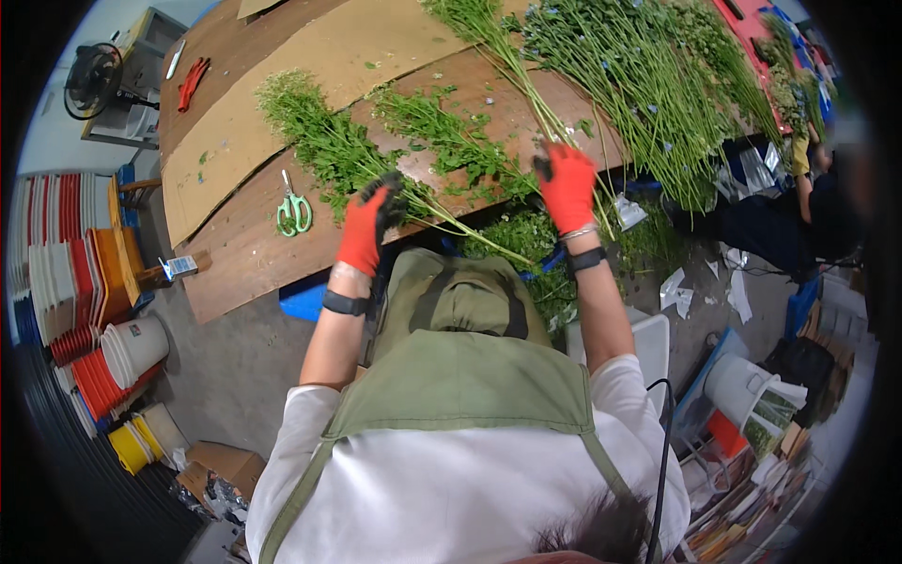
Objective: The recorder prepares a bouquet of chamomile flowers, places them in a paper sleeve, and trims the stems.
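Green apron point(470, 385) nearest. Left grip point(368, 226) clamped on leafy stems point(329, 141); right grip point(567, 188) clamped on long stalks point(507, 70), desk point(235, 244) beneath.

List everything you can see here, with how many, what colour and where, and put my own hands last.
Table: one, brown wood, across the top.
Cardboard sheet: one, tan, on the table's left part.
Scissors: one pair, green handles, on the table left of the left hand.
Leafy stems: several bunches, green, on the table.
Flower stems: large bunch, green with small blue blooms, upper right.
Buckets: stacks, white, red and yellow, on the floor at left.
Fan: one, black, upper left.
Apron: one, olive green, on the person.
Left hand: red glove, gripping leafy stems.
Right hand: red glove, gripping long stems.
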Action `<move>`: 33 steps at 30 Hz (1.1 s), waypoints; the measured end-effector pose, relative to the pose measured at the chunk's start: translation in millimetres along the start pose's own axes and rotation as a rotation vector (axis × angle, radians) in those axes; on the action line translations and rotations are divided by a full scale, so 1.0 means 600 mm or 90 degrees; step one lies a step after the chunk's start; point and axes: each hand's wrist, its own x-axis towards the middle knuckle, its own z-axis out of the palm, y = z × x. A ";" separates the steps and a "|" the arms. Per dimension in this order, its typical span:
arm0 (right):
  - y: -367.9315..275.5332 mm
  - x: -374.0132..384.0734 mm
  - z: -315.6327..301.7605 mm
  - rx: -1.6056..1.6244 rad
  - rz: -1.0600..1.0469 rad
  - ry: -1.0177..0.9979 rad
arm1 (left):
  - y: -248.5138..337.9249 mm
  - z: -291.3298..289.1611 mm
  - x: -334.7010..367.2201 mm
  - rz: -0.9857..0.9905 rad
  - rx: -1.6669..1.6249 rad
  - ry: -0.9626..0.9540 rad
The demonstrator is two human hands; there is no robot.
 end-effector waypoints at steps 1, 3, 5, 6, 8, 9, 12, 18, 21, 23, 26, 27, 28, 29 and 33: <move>-0.022 0.003 0.030 0.016 -0.034 -0.014 | -0.018 -0.004 -0.005 0.006 -0.002 0.002; -0.067 0.000 0.091 0.001 -0.054 -0.008 | -0.039 -0.003 -0.015 -0.012 -0.025 0.006; -0.095 -0.007 0.132 -0.044 -0.013 -0.026 | -0.028 0.007 -0.036 -0.025 -0.036 0.001; -0.099 -0.006 0.143 -0.060 0.015 -0.063 | -0.024 0.009 -0.038 -0.023 -0.030 -0.001; -0.092 -0.007 0.149 -0.078 -0.015 -0.067 | -0.019 0.004 -0.051 -0.022 -0.036 0.009; -0.087 -0.011 0.151 0.027 -0.005 -0.066 | -0.014 0.001 -0.053 -0.028 -0.040 0.020; -0.089 -0.029 0.108 0.249 0.045 -0.054 | -0.023 -0.029 -0.030 0.013 0.068 0.017; -0.096 -0.109 -0.051 0.565 0.191 -0.173 | 0.034 0.014 0.010 0.072 0.100 -0.068; -0.076 -0.170 -0.060 0.580 0.109 -0.134 | 0.037 0.009 0.035 0.631 0.828 -0.042; -0.055 -0.194 -0.066 0.707 0.165 -0.286 | 0.070 0.057 0.023 0.606 0.812 -0.085; -0.053 -0.188 -0.122 0.828 0.156 -0.378 | 0.082 0.117 -0.010 0.614 0.872 -0.108; -0.067 -0.183 -0.134 1.006 0.248 -0.340 | 0.075 0.129 -0.016 0.634 0.875 -0.132; -0.078 -0.170 -0.143 1.007 0.260 -0.332 | 0.066 0.143 -0.019 0.657 0.877 -0.161; -0.085 -0.149 -0.144 1.035 0.168 -0.287 | 0.054 0.155 -0.019 0.643 0.876 -0.194; -0.132 -0.115 -0.120 0.813 0.141 -0.254 | 0.011 0.207 -0.031 0.423 0.811 -0.282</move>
